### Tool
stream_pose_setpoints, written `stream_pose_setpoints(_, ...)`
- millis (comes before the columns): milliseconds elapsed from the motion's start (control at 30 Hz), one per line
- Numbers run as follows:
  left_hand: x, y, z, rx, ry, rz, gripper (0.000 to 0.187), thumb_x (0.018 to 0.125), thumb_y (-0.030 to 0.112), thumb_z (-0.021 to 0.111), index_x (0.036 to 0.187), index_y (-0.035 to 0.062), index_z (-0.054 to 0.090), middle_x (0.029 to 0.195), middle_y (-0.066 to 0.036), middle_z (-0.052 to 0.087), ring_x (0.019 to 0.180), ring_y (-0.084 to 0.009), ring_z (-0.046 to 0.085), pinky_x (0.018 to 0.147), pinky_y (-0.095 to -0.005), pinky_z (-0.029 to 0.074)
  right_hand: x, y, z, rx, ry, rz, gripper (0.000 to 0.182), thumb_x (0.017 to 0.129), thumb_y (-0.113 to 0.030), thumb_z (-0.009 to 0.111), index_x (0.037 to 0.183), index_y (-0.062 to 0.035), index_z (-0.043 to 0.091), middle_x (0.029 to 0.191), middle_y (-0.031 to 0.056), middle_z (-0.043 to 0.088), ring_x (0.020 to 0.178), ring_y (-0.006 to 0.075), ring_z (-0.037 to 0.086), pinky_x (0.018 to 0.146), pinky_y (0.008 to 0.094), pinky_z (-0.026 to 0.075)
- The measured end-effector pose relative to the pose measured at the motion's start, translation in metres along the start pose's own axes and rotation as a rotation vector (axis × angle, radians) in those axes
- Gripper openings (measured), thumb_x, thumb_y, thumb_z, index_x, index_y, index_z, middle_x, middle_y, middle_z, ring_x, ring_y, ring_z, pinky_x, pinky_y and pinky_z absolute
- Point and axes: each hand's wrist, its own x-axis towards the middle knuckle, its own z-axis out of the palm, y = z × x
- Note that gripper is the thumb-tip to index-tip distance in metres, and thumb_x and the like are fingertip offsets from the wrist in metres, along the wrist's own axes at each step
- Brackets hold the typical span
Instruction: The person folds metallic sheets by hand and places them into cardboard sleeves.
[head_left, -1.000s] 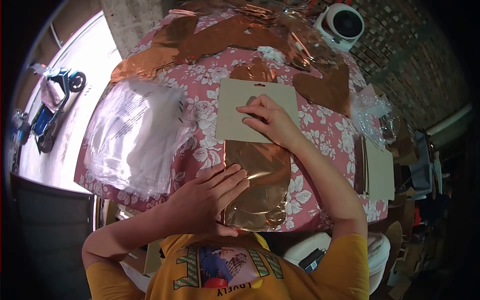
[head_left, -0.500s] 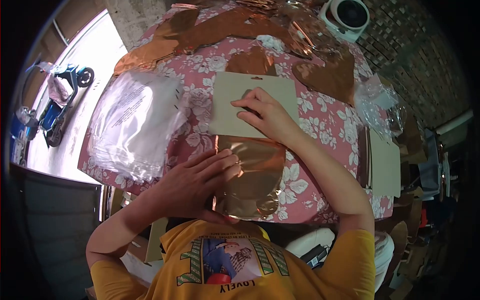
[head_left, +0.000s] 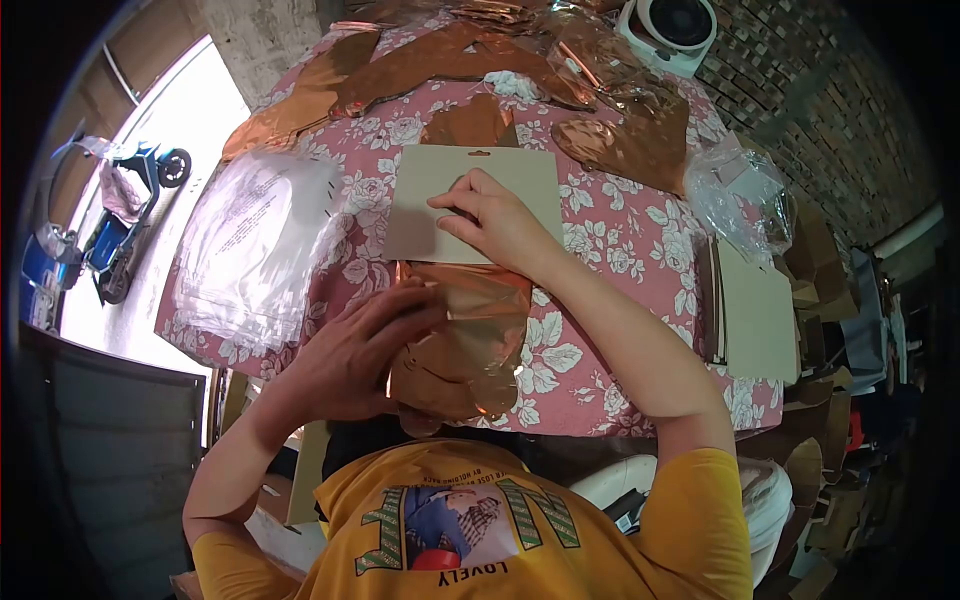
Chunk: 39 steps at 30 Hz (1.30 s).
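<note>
A beige card (head_left: 415, 205) with a hanging slot at its top edge lies on the flowered tablecloth. My right hand (head_left: 485, 215) rests on it with fingers curled; what they hold, if anything, is hidden. Copper-coloured foil (head_left: 485, 340) extends below the card toward the table's front edge, and another foil part (head_left: 470, 122) shows above the card. My left hand (head_left: 375, 345) is at the left side of the lower foil, its fingers bent over the foil's edge and the thumb low beside it.
Clear plastic bags (head_left: 245, 250) are piled at the left. More foil pieces (head_left: 420, 70) lie across the back. Beige cards (head_left: 758, 320) stand at the right, near crumpled clear plastic (head_left: 740, 200). A white round device (head_left: 668, 35) sits at the back right.
The card and the foil below it have shifted left in view, along with both hands. The lower foil is more creased, and my left fingers are more bent.
</note>
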Motion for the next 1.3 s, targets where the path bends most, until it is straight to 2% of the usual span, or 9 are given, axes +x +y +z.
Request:
stream_pose_setpoints(300, 0.013, -0.016, 0.004, -0.001, 0.277, 0.028, 0.056, 0.079, -0.005, 0.067, 0.131, 0.0103, 0.054, 0.147, -0.013, 0.037, 0.132, -0.0348, 0.046, 0.1, -0.0417, 0.049, 0.0, 0.002, 0.0, 0.029, 0.006, -0.006, 0.025, 0.088, -0.015, 0.069, 0.113, -0.0105, 0.07, 0.098, 0.0068, 0.056, 0.091, 0.0214, 0.059, 0.08, 0.0318, 0.048)
stream_pose_setpoints(633, 0.019, -0.036, 0.007, -0.125, 0.366, -0.135, 0.07, 0.079, 0.002, 0.071, 0.142, 0.0107, 0.041, 0.149, -0.016, 0.033, 0.131, -0.0382, 0.044, 0.098, -0.0437, 0.048, 0.0, -0.002, -0.002, 0.031, -0.004, -0.001, 0.025, 0.088, -0.015, 0.069, 0.113, -0.0086, 0.07, 0.098, 0.0067, 0.056, 0.089, 0.0215, 0.058, 0.078, 0.0318, 0.048)
stream_pose_setpoints(733, 0.022, -0.031, 0.004, -0.039, 0.332, -0.102, 0.061, 0.081, 0.008, 0.071, 0.137, 0.0085, 0.046, 0.139, -0.016, 0.044, 0.122, -0.038, 0.051, 0.094, -0.0446, 0.05, 0.0, -0.004, -0.004, 0.039, 0.0, 0.013, 0.024, 0.089, -0.014, 0.069, 0.112, -0.0081, 0.07, 0.097, 0.0064, 0.056, 0.088, 0.0202, 0.058, 0.077, 0.0311, 0.048)
stream_pose_setpoints(1000, 0.034, -0.063, -0.021, 0.589, 0.113, 0.477, 0.044, 0.079, 0.019, 0.066, 0.121, 0.0075, 0.059, 0.123, -0.011, 0.056, 0.119, -0.0253, 0.056, 0.094, -0.0371, 0.048, 0.001, -0.01, -0.007, 0.067, -0.022, 0.09, 0.023, 0.089, -0.014, 0.069, 0.111, -0.0085, 0.071, 0.095, 0.004, 0.056, 0.085, 0.0165, 0.057, 0.075, 0.0294, 0.047)
stream_pose_setpoints(1133, 0.04, -0.079, -0.019, -0.028, 0.085, 0.231, 0.032, 0.086, 0.016, 0.063, 0.116, 0.0076, 0.061, 0.113, -0.01, 0.063, 0.107, -0.024, 0.062, 0.088, -0.0357, 0.051, 0.001, -0.001, -0.007, 0.063, -0.033, 0.082, 0.023, 0.089, -0.012, 0.069, 0.112, -0.009, 0.071, 0.095, 0.0038, 0.056, 0.085, 0.0152, 0.057, 0.075, 0.0283, 0.047)
stream_pose_setpoints(1167, 0.039, -0.084, -0.016, -0.318, 0.058, 0.042, 0.026, 0.091, 0.017, 0.062, 0.115, 0.0073, 0.062, 0.111, -0.009, 0.065, 0.105, -0.0221, 0.064, 0.088, -0.0336, 0.052, 0.003, 0.008, -0.005, 0.151, -0.032, 0.019, 0.024, 0.09, -0.015, 0.067, 0.111, -0.0066, 0.069, 0.098, 0.0047, 0.057, 0.087, 0.0174, 0.058, 0.078, 0.0308, 0.049)
stream_pose_setpoints(1200, 0.056, -0.038, -0.049, -0.694, -0.162, -0.718, 0.018, 0.1, 0.02, 0.056, 0.11, 0.0068, 0.061, 0.095, -0.004, 0.064, 0.09, -0.0121, 0.062, 0.079, -0.0285, 0.051, 0.003, 0.018, -0.001, 0.239, -0.032, -0.045, 0.025, 0.091, -0.018, 0.066, 0.111, -0.0041, 0.068, 0.102, 0.0056, 0.058, 0.089, 0.0196, 0.059, 0.081, 0.0333, 0.05)
stream_pose_setpoints(1267, 0.05, -0.089, -0.007, -0.845, 0.141, -0.507, 0.026, 0.103, 0.025, 0.05, 0.115, 0.0036, 0.06, 0.078, 0.0, 0.061, 0.065, -0.0061, 0.059, 0.054, -0.0262, 0.048, -0.002, 0.03, 0.011, 1.702, -0.039, 0.517, 0.047, 0.103, -0.03, 0.042, 0.137, 0.0011, 0.048, 0.132, 0.0196, 0.056, 0.116, 0.0302, 0.059, 0.105, 0.0414, 0.046)
stream_pose_setpoints(1300, 0.059, -0.089, -0.007, -0.892, 0.22, -0.469, 0.026, 0.103, 0.025, 0.05, 0.114, 0.0041, 0.061, 0.075, 0.003, 0.058, 0.058, -0.0053, 0.055, 0.05, -0.024, 0.046, -0.002, 0.034, 0.01, 1.703, -0.045, 0.522, 0.047, 0.103, -0.03, 0.042, 0.137, 0.0011, 0.048, 0.132, 0.0196, 0.056, 0.116, 0.0302, 0.059, 0.105, 0.0414, 0.046)
